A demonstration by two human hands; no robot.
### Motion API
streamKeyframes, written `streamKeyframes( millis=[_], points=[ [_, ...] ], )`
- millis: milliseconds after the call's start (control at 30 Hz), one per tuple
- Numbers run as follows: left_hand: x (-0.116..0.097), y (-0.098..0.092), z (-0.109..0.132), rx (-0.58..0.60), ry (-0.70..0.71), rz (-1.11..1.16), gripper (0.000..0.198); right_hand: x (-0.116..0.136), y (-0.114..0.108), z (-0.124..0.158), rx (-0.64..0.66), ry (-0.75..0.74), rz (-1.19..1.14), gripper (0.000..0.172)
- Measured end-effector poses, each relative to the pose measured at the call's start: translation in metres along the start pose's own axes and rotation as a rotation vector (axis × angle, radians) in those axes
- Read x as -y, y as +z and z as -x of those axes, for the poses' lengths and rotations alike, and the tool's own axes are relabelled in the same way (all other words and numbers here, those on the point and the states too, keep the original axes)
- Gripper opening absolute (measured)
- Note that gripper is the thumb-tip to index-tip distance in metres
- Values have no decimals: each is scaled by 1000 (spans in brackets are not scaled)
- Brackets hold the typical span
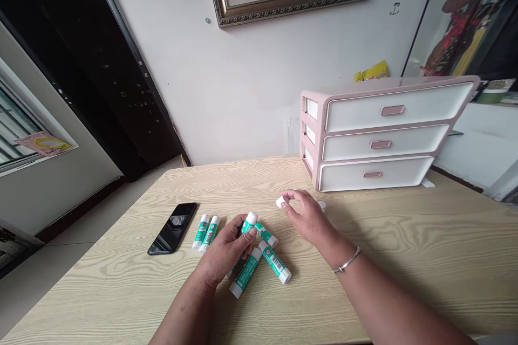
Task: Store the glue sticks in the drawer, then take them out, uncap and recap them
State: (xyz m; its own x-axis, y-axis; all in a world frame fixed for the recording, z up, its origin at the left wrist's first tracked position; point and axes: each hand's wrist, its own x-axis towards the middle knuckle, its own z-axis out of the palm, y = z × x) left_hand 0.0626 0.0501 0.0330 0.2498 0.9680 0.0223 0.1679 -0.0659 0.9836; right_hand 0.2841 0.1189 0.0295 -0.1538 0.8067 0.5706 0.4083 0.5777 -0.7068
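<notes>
My left hand (229, 250) is closed around a green and white glue stick (250, 221), its white end pointing up. Between the thumb and fingers of my right hand (305, 215) is a small white cap (280, 202), a little above the table and apart from the glue stick. Another white piece (322, 205) shows partly behind my right hand. Under and beside my left hand lie several more glue sticks (275, 262), one of them mostly hidden by the fingers. Two glue sticks (201, 232) lie side by side to the left of that hand.
A black phone (172, 228) lies on the left of the wooden table (404, 259). At the back right stands a pink and white drawer unit (382, 143) with a yellow packet (374, 71) behind its top. A framed picture (291, 2) hangs on the wall.
</notes>
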Motion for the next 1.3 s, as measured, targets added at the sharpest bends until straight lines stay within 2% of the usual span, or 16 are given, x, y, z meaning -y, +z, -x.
streamKeyframes(
  millis=[67, 133, 300, 567, 767, 900, 967, 1133, 1300],
  points=[
    [1, 1, 0, 4, -17, -28, 39, 10, 6, 5, 26, 57, -251, 27],
    [0, 2, 1, 7, -37, -53, 43, 18, 11, 10, 73, 76, -353, 28],
    [-7, 2, 3, 12, -70, -101, 42, 21, 18, 18, 125, 18, -337, 24],
    [-8, 2, 4, 4, -111, -99, 34, 28, 19, 22, 140, -59, -327, 20],
    [-12, 4, 2, 1, -54, -117, 26, 30, 22, 23, 144, -115, -297, 17],
    [-10, 7, 3, 5, -9, -90, 29, 30, 26, 26, 136, -164, -301, 20],
    [-10, 7, 4, -32, 7, -107, 35, 32, 25, 27, 148, -195, -306, 23],
    [-7, 3, 4, -222, 10, -146, 53, 36, 20, 29, 180, -195, -301, 34],
    [-1, -6, 0, -408, 6, -74, 57, 26, 18, 25, 72, -80, -281, 17]
  ],
)
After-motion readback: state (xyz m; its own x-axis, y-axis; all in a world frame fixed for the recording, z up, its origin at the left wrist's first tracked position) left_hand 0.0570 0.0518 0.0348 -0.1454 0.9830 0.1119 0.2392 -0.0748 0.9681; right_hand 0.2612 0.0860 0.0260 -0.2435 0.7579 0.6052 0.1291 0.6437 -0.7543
